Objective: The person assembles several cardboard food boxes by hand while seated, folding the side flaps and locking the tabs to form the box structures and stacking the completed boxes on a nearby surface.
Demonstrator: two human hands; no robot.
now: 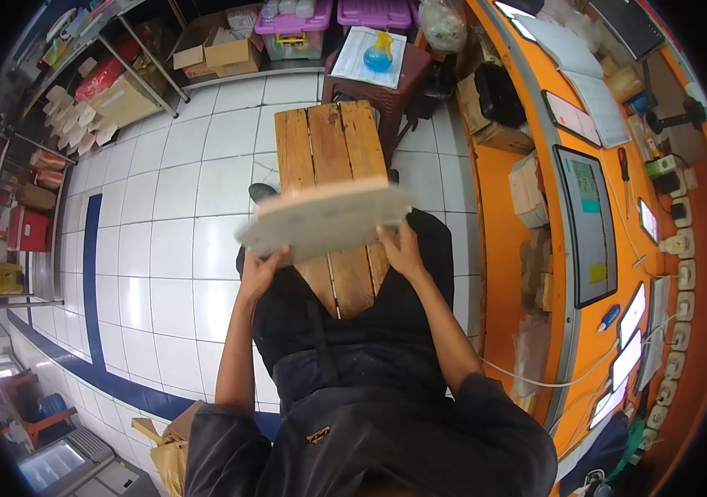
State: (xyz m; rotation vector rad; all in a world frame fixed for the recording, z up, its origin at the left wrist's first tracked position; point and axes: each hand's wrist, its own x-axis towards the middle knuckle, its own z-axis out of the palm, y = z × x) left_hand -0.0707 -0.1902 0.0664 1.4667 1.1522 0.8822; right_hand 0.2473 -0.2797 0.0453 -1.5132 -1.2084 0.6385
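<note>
Between my two hands is a flat grey panel (329, 224) with a paler far edge, smeared by motion, so its exact kind does not show. My left hand (266, 267) grips its near left corner, the thumb on the face toward me. At the near right corner my right hand (401, 250) holds it the same way. The panel is tilted above a wooden slatted bench (333, 149) that runs away from me between my legs. Fingers behind the panel are hidden.
Beyond the bench, a dark red plastic stool (362, 93) bears papers and a blue spray bottle (378, 56). To the right runs an orange counter (565, 331) with a large tablet-like screen (585, 224), phones and cables. Shelving with boxes (105, 99) stands at the left.
</note>
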